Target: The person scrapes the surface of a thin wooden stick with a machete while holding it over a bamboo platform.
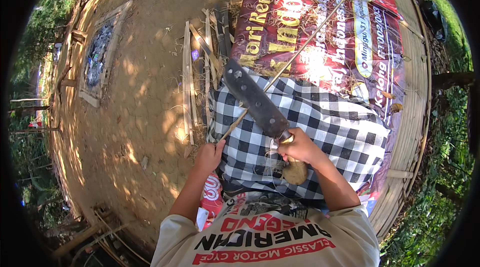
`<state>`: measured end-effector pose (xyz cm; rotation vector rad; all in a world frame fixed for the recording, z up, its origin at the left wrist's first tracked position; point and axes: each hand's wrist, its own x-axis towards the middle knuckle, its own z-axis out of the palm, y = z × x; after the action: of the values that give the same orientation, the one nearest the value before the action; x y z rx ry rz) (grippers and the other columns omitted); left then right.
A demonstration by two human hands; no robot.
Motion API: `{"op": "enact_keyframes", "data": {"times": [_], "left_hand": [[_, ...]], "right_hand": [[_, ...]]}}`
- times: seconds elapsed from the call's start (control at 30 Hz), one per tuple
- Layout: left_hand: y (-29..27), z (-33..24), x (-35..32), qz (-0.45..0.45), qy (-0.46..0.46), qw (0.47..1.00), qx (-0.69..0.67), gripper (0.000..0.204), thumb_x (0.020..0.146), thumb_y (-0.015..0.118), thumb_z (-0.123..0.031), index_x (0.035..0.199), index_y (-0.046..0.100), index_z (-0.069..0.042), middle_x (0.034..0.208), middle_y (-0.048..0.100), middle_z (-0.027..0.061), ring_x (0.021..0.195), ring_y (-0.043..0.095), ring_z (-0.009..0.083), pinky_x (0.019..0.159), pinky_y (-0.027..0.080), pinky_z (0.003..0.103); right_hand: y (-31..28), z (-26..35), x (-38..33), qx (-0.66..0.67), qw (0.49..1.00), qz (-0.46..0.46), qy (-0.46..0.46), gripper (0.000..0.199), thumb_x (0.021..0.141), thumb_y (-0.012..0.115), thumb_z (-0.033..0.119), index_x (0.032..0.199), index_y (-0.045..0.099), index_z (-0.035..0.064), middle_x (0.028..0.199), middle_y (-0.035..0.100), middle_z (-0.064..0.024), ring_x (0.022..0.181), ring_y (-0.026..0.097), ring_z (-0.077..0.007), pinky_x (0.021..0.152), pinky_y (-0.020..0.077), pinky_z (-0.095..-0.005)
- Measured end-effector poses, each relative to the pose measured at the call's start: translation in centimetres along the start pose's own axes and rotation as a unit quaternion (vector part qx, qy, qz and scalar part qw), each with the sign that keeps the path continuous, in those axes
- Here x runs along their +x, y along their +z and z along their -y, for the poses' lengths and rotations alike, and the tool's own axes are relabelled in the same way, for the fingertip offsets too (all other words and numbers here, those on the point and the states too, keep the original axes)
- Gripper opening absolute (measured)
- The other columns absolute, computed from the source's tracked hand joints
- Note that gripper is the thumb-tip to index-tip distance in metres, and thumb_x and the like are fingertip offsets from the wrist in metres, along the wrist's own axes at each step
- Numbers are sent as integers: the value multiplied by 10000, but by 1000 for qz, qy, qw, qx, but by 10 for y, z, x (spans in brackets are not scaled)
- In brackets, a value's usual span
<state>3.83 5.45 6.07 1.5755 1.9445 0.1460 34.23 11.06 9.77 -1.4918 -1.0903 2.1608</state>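
Observation:
My left hand (209, 157) is closed around the near end of a long thin bamboo strip (311, 38), which slants away to the far right. In my right hand (302, 148) is a machete (256, 101), gripped by its curved wooden handle (295, 172). The broad dark blade has several round holes and points to the far left. It crosses over the strip, hiding a short stretch of it; whether the edge touches the strip I cannot tell. Beneath both lies a black-and-white checked cloth (332, 129) spread over my lap.
A dark red printed banner (267, 32) strewn with fine shavings covers a bamboo-slat platform (411, 92). Several split bamboo strips (187, 87) lie left of the cloth. Farther left, a framed ash pit (92, 87) sits on the dirt ground (135, 132). Green plants border the right side.

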Motion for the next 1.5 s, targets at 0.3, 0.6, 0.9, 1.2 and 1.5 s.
{"op": "enact_keyframes", "data": {"times": [0.3, 0.6, 0.9, 1.2, 1.5], "left_hand": [[0, -13, -4, -26, 0, 1000, 5, 674, 940, 460, -486, 608, 586, 88, 596, 523, 317, 622, 566, 487, 577, 446, 512], [4, -6, -6, -29, 8, 1000, 9, 660, 935, 475, -480, 619, 587, 88, 611, 529, 320, 630, 568, 487, 580, 446, 512], [2, -2, -1, -17, -9, 1000, 1, 679, 932, 464, -508, 623, 593, 84, 618, 535, 319, 649, 574, 491, 598, 453, 511], [7, -4, -2, -28, -8, 999, -23, 678, 933, 471, -495, 610, 584, 90, 599, 527, 313, 628, 567, 491, 578, 450, 506], [15, 4, -4, -42, -9, 999, -18, 682, 934, 467, -498, 615, 583, 94, 601, 528, 316, 633, 566, 492, 589, 443, 515]], "right_hand": [[-16, 13, 2, 80, 995, -49, -38, 156, 667, 639, -52, 806, 568, -41, 640, 578, -86, 505, 568, -152, 499, 468, -296], [-2, 6, 3, -50, 998, 41, 3, 160, 679, 655, -37, 825, 591, -42, 645, 595, -68, 536, 589, -137, 504, 467, -282], [6, -2, -2, -54, 995, 74, -43, 154, 697, 643, -46, 844, 595, -43, 634, 588, -58, 527, 586, -126, 494, 464, -278], [1, -8, -1, 15, 996, 82, -24, 162, 703, 631, -54, 861, 597, -52, 655, 589, -68, 535, 576, -140, 511, 466, -279], [-2, -9, -10, 19, 997, 73, -12, 155, 693, 606, -53, 847, 601, -41, 633, 586, -63, 534, 572, -131, 506, 457, -281]]}}
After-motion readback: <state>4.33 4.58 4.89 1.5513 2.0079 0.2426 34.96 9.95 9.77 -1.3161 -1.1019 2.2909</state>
